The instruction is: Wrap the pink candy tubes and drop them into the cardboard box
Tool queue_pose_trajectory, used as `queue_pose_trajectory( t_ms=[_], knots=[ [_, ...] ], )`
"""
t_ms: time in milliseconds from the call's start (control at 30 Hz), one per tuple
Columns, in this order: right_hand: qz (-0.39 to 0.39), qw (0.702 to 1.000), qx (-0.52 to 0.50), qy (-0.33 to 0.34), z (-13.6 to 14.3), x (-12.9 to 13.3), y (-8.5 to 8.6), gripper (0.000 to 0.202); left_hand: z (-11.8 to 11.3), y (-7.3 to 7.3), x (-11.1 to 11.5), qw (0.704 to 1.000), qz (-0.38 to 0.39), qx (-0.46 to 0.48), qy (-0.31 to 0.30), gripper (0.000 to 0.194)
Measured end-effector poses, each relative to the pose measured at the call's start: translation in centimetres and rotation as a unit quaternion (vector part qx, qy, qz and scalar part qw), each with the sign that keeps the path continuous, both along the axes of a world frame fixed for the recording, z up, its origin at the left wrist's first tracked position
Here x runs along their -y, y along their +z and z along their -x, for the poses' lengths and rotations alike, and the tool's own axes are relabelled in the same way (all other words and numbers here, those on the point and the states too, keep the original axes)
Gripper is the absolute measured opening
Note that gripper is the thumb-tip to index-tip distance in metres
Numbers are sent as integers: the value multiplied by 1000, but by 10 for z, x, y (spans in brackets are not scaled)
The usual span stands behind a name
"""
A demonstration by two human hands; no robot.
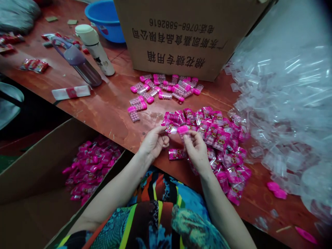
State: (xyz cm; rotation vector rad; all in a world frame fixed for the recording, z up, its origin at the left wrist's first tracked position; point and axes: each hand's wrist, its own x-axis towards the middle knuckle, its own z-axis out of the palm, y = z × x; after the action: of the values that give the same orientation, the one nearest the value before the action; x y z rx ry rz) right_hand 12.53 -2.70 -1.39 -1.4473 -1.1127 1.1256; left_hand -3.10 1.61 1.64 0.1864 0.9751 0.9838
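Between the thumb and fingers of my right hand [197, 149] is a small clear candy bottle [183, 130] with a pink cap and round candies inside. Facing it, my left hand [155, 142] is closed, its fingertips pinching the edge of a shiny pink plastic wrapper [170, 127]. A heap of pink wrapped candy packets [220, 138] lies around and beyond my right hand. One single packet [176, 154] rests flat on the table just below the bottle. Farther back are loose unwrapped candy bottles [166, 88] with pink caps.
An upside-down printed cardboard box [178, 41] stands at the back. Clear plastic containers [282, 131] pile up on the right. An open carton [33, 169] holding pink packets [93, 166] is below left. Two drink bottles [83, 65] and a blue basin [106, 20] stand back left.
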Motion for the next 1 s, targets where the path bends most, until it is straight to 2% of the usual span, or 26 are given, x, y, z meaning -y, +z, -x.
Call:
queue_pose_trajectory(
  t_ms=[167, 333, 433, 600, 733, 867, 1000],
  knots=[
    [16, 999, -3, 30, -2, 12, -1, 29, -5, -4, 3, 1000, -10, -18, 0, 17],
    [18, 999, -32, -18, -3, 13, -6, 31, -9, -8, 5, 999, -3, -23, 29, 21],
    [21, 998, -58, -34, -2, 15, -2, 30, -10, -10, 6, 999, 2, -30, 40, 25],
    [32, 994, -104, -33, 3, 17, 6, 31, -13, -10, 7, 998, 2, -42, 42, 29],
    [49, 992, -111, -25, 8, 17, 4, 33, -17, -9, 9, 999, -4, -40, 36, 30],
    [63, 987, -149, 7, 8, 18, 2, 33, -15, -13, 11, 999, -37, -27, -16, 27],
    [77, 981, -174, 42, 7, 18, 2, 41, -14, -16, 14, 994, -59, -11, -86, 34]
  ],
)
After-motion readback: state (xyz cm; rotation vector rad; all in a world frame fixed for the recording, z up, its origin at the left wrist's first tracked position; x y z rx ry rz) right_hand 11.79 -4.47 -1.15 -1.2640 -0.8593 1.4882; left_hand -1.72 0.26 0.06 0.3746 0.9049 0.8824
